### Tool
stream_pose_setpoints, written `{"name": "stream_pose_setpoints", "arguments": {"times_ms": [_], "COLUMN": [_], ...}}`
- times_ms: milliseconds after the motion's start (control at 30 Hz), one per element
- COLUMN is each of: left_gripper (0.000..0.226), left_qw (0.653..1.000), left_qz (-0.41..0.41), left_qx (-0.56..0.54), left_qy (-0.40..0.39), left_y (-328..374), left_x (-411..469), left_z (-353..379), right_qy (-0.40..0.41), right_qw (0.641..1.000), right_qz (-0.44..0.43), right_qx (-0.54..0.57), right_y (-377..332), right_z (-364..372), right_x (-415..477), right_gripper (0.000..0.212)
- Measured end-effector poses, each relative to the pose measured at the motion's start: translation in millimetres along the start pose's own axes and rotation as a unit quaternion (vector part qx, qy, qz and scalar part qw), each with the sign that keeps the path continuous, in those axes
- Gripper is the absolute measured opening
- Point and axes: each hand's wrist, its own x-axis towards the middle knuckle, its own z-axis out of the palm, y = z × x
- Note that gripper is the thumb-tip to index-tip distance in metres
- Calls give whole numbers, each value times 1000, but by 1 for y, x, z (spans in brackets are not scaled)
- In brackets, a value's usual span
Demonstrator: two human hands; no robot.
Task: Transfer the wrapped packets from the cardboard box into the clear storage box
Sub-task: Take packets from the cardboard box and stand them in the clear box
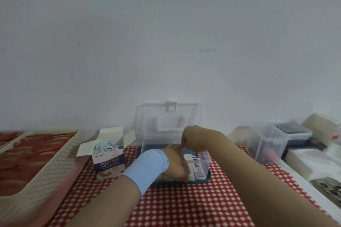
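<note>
Your forearms fill the bottom of the view over the red dotted cloth [175, 206], both reaching fwd into the clear storage box [147, 146], which sits dead centre w/ its lid tipped back against the wall, so the opening is free from above.

Your left hand [174, 162], just past the blue wristband [147, 168], is down inside the box w/ its fingers against the side of the wrapped packets [197, 168]. That's prob. there to keep the row upright and packed to the right wall. The box wall blurs it, so you can't tell if it grips or only presses.

Your right hand [195, 141] comes in from above, knuckles up. Its fingers point down and look pinched on the tops of those same packets, likely seating or squaring them.

So the load is directly under the right fingertips and just beside the left ones.

The cardboard box [108, 162] stands just left of the storage box, flaps open. The unmoved packets [106, 146] in it are near your left wrist but untouched, so the job isn't done yet.
</note>
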Motion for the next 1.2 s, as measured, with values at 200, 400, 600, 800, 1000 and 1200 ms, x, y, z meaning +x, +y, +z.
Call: {"name": "stream_pose_setpoints", "arguments": {"times_ms": [200,400,600,800,1000,1200], "left_gripper": [68,45,38,15,21,27], "left_qw": [1000,999,990,922,882,889], "left_qz": [10,43,62,-18,-164,-139], "left_qx": [-25,-16,-80,-196,-202,-236], "left_qy": [15,11,98,332,392,368], "left_y": [5,7,-24,-106,-180,-196], "left_x": [-6,-19,-63,-120,-149,-143], "left_z": [-2,-11,-47,-62,-28,-4], "right_qy": [-13,-24,51,187,190,155], "right_qw": [998,1000,995,960,946,963], "right_qz": [1,-3,-33,-123,-204,-188], "right_qx": [-59,-18,76,169,165,115], "right_y": [-10,-7,-10,-77,-154,-191], "right_z": [12,6,-36,-54,-37,-18], "right_x": [2,0,-23,-24,-2,20], "right_gripper": [14,21,25,19,16,13]}}
